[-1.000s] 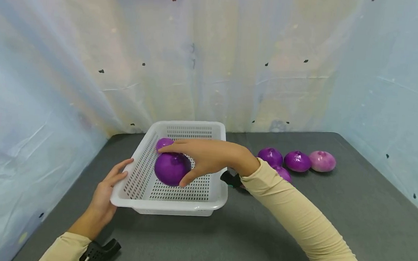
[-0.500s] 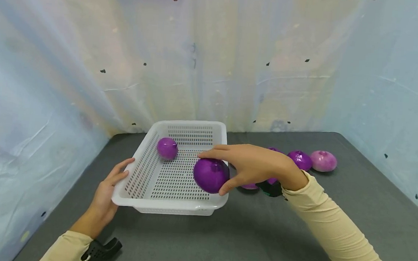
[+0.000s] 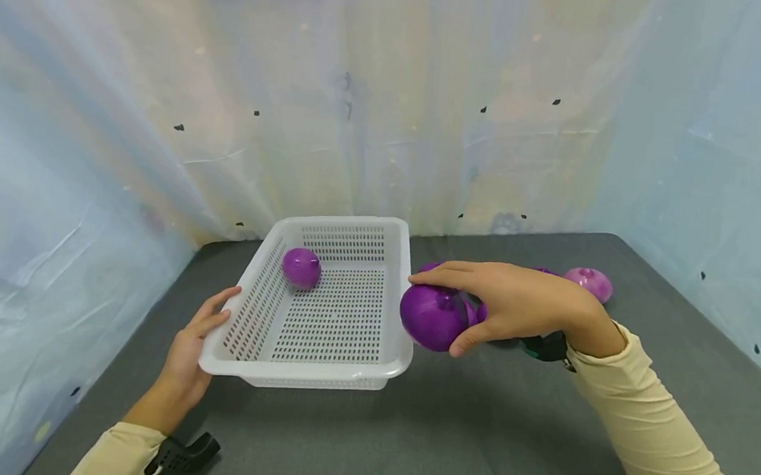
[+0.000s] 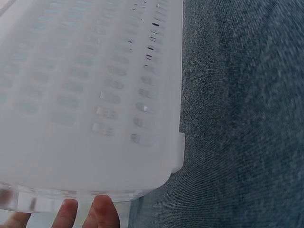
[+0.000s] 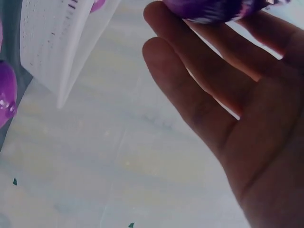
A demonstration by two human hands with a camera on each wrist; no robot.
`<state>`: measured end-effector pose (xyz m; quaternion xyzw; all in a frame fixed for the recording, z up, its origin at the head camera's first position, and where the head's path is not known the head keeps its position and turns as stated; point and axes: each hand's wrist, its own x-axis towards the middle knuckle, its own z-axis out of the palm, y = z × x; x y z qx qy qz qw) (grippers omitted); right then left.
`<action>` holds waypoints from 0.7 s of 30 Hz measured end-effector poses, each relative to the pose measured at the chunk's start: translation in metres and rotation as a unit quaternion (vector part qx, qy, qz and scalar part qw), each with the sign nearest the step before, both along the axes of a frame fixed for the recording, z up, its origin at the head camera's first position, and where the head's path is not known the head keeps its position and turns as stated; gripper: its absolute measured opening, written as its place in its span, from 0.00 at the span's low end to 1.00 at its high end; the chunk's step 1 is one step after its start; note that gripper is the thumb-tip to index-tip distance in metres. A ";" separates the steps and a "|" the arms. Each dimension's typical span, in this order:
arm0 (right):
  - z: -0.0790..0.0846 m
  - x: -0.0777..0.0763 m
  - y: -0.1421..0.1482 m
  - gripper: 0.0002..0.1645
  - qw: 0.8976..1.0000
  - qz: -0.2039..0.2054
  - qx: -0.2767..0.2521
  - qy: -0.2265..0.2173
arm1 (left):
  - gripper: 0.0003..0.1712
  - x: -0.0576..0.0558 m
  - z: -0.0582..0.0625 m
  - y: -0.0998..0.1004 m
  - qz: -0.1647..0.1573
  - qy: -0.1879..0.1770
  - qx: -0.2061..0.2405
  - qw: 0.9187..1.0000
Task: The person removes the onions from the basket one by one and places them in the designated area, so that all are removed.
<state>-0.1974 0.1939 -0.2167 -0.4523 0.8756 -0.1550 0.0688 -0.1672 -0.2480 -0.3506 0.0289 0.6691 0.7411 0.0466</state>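
My right hand (image 3: 525, 299) holds a shiny dark purple onion (image 3: 431, 318) between thumb and fingers, just beyond the right rim of a white plastic basket (image 3: 311, 375). The right wrist view catches the underside of that onion (image 5: 216, 8) at its top edge, against the fingers. At the basket's left side, my left hand (image 3: 186, 356) grips the rim; fingertips (image 4: 105, 209) appear below the perforated wall in the left wrist view. One lighter purple onion (image 3: 302, 269) lies inside the basket, towards its back left corner.
Right of the basket, a pinkish onion (image 3: 589, 283) sits on the dark grey table (image 3: 459, 434). Several purple ones near it are partly hidden behind my right hand. A pale patterned curtain (image 3: 389, 120) hangs behind and at both sides.
My right hand has carried the dark purple onion rightwards, from above the basket to just past its right rim. The left hand and the basket have stayed in place.
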 end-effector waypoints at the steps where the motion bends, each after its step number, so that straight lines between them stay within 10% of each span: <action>1: 0.000 -0.002 0.001 0.56 1.000 -0.004 0.001 0.001 | 0.28 0.000 0.000 0.000 0.000 0.001 0.001 1.000; 21: 0.012 -0.010 0.053 0.51 0.995 -0.098 0.024 -0.014 | 0.27 0.004 0.003 0.001 0.004 -0.002 0.008 1.000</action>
